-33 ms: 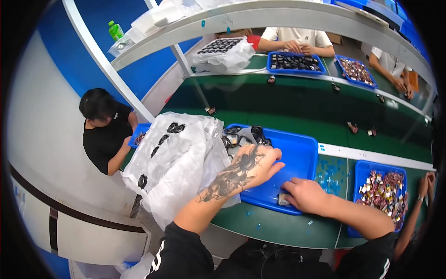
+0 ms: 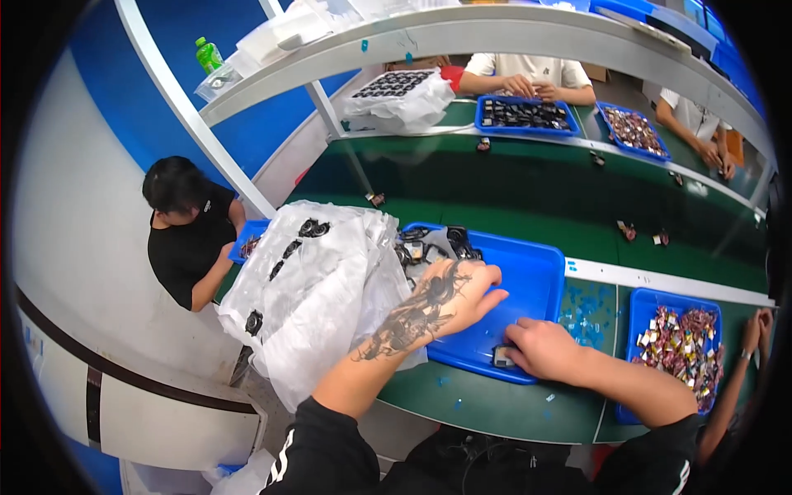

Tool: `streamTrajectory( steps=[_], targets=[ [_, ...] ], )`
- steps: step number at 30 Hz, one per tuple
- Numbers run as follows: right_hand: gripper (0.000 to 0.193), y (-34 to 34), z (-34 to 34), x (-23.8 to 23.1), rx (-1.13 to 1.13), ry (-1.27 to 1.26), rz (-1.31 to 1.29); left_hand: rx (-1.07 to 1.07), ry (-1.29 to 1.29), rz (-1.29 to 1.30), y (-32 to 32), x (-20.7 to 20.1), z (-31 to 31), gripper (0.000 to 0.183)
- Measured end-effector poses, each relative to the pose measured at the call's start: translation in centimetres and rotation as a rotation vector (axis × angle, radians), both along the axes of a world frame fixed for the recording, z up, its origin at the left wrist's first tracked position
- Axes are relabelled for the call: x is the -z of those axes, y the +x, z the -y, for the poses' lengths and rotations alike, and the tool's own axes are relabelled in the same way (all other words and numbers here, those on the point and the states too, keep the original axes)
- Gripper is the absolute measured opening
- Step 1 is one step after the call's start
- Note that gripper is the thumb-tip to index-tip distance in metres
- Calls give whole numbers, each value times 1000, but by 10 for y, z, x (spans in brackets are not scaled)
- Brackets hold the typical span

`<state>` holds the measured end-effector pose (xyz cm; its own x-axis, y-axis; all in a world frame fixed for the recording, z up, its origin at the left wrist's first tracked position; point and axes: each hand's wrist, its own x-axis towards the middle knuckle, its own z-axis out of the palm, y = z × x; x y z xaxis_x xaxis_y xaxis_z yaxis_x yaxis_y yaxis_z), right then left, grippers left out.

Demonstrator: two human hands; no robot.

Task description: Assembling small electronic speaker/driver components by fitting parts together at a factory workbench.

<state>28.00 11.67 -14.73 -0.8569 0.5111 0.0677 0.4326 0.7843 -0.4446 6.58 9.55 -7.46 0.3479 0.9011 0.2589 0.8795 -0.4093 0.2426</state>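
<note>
Above the middle blue tray [image 2: 528, 280], my left hand [image 2: 462, 293] hovers with thumb and forefinger apart. Nothing shows between those two; its other fingers are hidden. My right hand [image 2: 544, 348] is closed at the tray's near right corner, pinching a small squarish part [image 2: 502, 356] with a pale face and dark edge. Black round-bodied parts [image 2: 456, 239] lie heaped in the tray's left end, partly behind my left hand. Left of the tray stands a stack wrapped in white plastic film [image 2: 322, 276], with several black round parts [image 2: 313, 228] on top.
A blue tray of small wired parts [image 2: 685, 346] stands at the right. Behind runs a green conveyor belt [image 2: 528, 190] carrying scattered parts. Co-workers sit across it and at the left; another's hands [image 2: 755, 334] show at the right edge. A white shelf beam [image 2: 495, 29] crosses overhead.
</note>
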Motion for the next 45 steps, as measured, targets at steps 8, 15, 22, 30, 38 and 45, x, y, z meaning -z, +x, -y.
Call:
streamTrajectory(
  steps=[8,15,22,30,38,45],
  targets=[
    [11,51,-19,-33,587,-624,-629,182,-244,666,82,45,-13,59],
    [19,111,11,-47,684,-876,-903,259,-946,1431,140,46,-16,41],
    [12,221,65,-31,999,-256,-401,56,-1152,1556,152,65,-27,22],
    [12,240,9,-28,957,315,-77,84,-1239,1611,152,78,-20,30],
    [14,241,-15,-14,908,332,92,192,-1157,1615,151,84,-18,30],
    [10,216,12,-41,1045,15,-408,131,-1128,1532,146,78,-18,28]
  ],
)
